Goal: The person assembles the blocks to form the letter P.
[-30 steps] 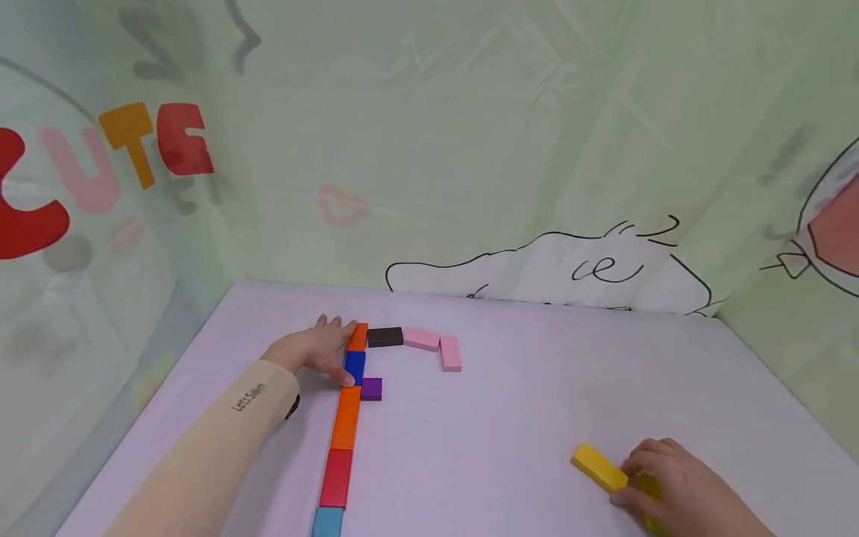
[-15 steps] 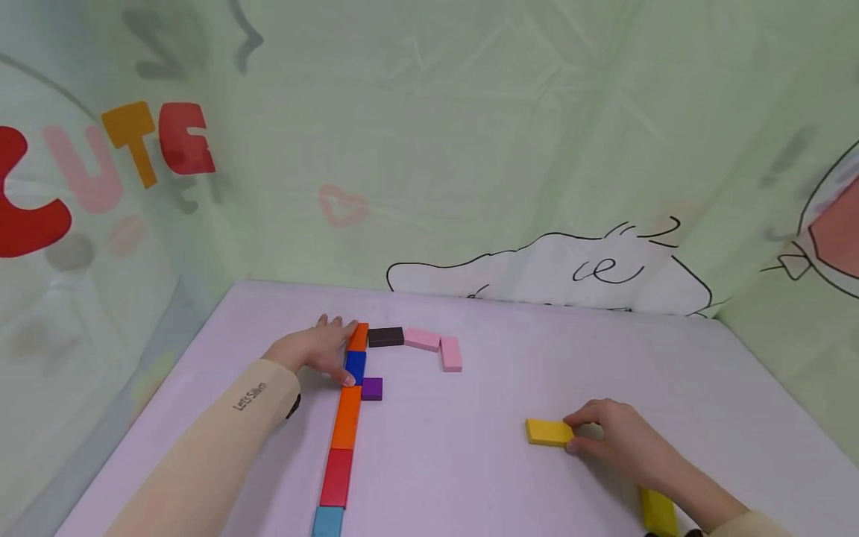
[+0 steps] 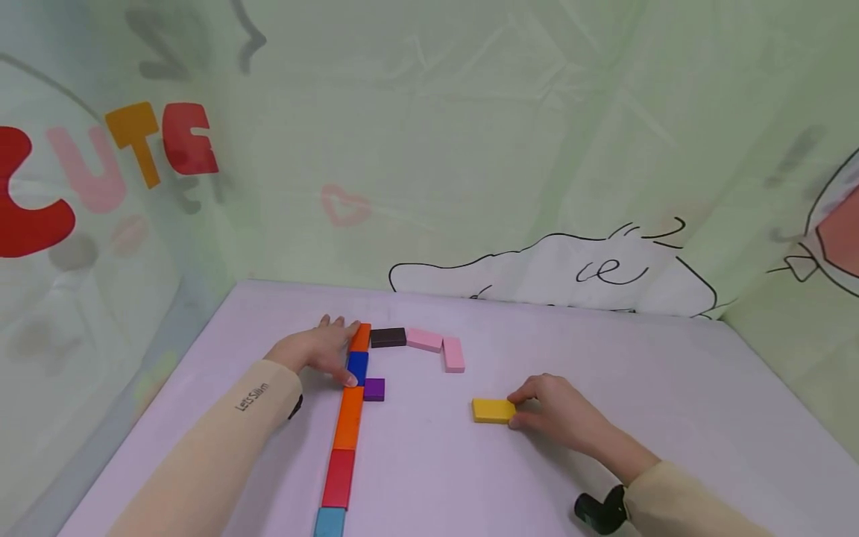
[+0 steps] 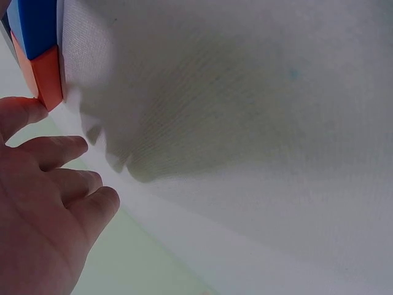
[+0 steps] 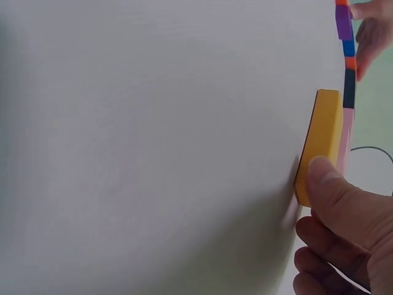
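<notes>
My right hand pinches one end of a yellow block between thumb and fingers, to the right of the purple block. The right wrist view shows the thumb lying on the block's side. At the row's far end, my left hand rests with fingers spread. Its thumb touches near the lower end of the blue block, and its index finger touches the far orange block. In the left wrist view that orange block meets the index fingertip; the other fingers are off the blocks.
Nearer in the row lie another orange block, a red block and a light blue block. A black block and two pink blocks run right from the far end. Printed fabric walls enclose the table.
My right hand has carried the yellow block leftward and away from me, turning it nearly level. The other yellow piece at the lower right is no longer visible. My left hand stays in place.
</notes>
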Demonstrator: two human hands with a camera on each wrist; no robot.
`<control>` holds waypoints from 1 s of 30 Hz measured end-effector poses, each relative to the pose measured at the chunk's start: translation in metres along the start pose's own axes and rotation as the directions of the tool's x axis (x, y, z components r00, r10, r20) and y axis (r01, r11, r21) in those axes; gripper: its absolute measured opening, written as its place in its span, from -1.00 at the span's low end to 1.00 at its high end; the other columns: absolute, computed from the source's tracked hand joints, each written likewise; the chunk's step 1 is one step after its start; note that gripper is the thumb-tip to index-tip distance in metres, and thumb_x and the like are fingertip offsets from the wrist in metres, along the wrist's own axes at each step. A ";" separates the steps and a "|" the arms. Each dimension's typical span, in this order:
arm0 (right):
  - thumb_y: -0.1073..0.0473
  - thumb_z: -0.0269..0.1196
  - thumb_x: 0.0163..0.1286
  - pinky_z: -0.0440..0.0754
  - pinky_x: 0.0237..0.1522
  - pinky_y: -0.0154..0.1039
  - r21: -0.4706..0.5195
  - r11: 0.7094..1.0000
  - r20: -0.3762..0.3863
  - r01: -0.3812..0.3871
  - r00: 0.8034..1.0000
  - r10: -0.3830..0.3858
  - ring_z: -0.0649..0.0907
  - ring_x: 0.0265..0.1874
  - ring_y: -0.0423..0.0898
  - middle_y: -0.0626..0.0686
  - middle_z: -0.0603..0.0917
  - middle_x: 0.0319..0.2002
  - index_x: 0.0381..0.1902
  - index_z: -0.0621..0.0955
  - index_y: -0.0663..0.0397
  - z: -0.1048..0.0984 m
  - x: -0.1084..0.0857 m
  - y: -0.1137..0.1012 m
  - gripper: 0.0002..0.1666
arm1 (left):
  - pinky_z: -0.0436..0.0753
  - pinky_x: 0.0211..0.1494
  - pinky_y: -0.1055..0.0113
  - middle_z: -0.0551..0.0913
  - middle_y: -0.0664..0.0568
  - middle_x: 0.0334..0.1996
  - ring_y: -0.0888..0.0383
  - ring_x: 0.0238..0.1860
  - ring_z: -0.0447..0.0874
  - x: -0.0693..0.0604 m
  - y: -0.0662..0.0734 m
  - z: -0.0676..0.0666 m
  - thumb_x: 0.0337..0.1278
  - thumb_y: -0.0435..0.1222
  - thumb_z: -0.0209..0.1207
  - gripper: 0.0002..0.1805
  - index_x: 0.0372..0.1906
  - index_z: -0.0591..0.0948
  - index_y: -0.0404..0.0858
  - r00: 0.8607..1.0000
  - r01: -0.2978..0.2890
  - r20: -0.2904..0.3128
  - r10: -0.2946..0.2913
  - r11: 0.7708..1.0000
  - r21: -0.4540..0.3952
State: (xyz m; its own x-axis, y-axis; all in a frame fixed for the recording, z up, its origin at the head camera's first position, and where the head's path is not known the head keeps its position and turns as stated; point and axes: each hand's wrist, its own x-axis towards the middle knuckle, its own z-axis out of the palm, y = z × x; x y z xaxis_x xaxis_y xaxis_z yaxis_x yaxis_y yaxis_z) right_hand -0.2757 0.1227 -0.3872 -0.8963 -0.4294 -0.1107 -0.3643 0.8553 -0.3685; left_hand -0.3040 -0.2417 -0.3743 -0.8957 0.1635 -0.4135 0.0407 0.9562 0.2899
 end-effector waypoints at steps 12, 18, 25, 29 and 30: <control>0.22 0.56 0.13 0.72 0.04 -0.02 0.029 0.993 -0.045 0.115 0.993 -0.114 0.70 -0.14 -0.05 -0.02 0.82 -0.23 -0.11 0.80 0.20 0.017 0.027 -0.035 -0.66 | 0.01 0.60 -0.36 -0.02 -0.37 0.63 -0.40 0.64 -0.22 0.001 -0.001 0.000 0.12 -0.08 0.45 0.12 0.64 0.05 -0.28 1.000 -0.006 -0.003 0.006 1.000 -0.007; 0.19 0.56 0.14 0.73 0.01 -0.08 0.039 0.992 -0.052 0.121 0.992 -0.119 0.68 -0.17 -0.10 -0.03 0.81 -0.24 -0.10 0.80 0.16 0.026 0.039 -0.049 -0.65 | 0.00 0.60 -0.37 -0.02 -0.35 0.63 -0.38 0.64 -0.22 0.000 -0.001 0.001 0.12 -0.07 0.44 0.11 0.64 0.05 -0.26 1.000 -0.003 -0.005 0.003 1.000 -0.005; 0.18 0.55 0.16 0.73 0.03 -0.09 0.040 0.989 -0.062 0.143 0.988 -0.140 0.67 -0.14 -0.08 -0.02 0.82 -0.23 -0.07 0.79 0.15 0.033 0.046 -0.060 -0.63 | 0.01 0.60 -0.35 -0.03 -0.33 0.64 -0.37 0.64 -0.22 0.000 -0.001 0.001 0.12 -0.08 0.45 0.12 0.64 0.05 -0.26 1.000 0.010 -0.010 -0.010 1.000 -0.015; 0.18 0.55 0.16 0.73 0.01 -0.11 0.039 0.987 -0.060 0.158 0.986 -0.156 0.66 -0.18 -0.12 -0.02 0.81 -0.21 -0.05 0.79 0.15 0.035 0.050 -0.065 -0.62 | 0.01 0.61 -0.35 -0.02 -0.33 0.63 -0.37 0.64 -0.22 0.002 -0.001 0.001 0.11 -0.07 0.45 0.12 0.64 0.05 -0.26 1.000 0.012 -0.014 -0.013 1.000 -0.009; 0.17 0.55 0.16 0.72 0.01 -0.11 0.041 0.987 -0.060 0.158 0.986 -0.156 0.66 -0.18 -0.12 -0.02 0.81 -0.20 -0.05 0.79 0.15 0.036 0.051 -0.066 -0.62 | 0.01 0.60 -0.35 -0.01 -0.34 0.63 -0.37 0.64 -0.21 0.003 -0.001 0.001 0.11 -0.07 0.46 0.12 0.64 0.05 -0.26 1.000 0.013 -0.017 -0.013 1.000 -0.007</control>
State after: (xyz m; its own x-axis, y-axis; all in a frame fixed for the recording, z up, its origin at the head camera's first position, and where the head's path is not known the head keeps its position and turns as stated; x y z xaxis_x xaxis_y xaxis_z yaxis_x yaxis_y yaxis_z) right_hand -0.2879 0.0334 -0.4020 -0.8422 -0.5391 0.0032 -0.4907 0.7640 -0.4190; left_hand -0.3059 -0.2423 -0.3766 -0.9034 0.1468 -0.4029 0.0261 0.9567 0.2901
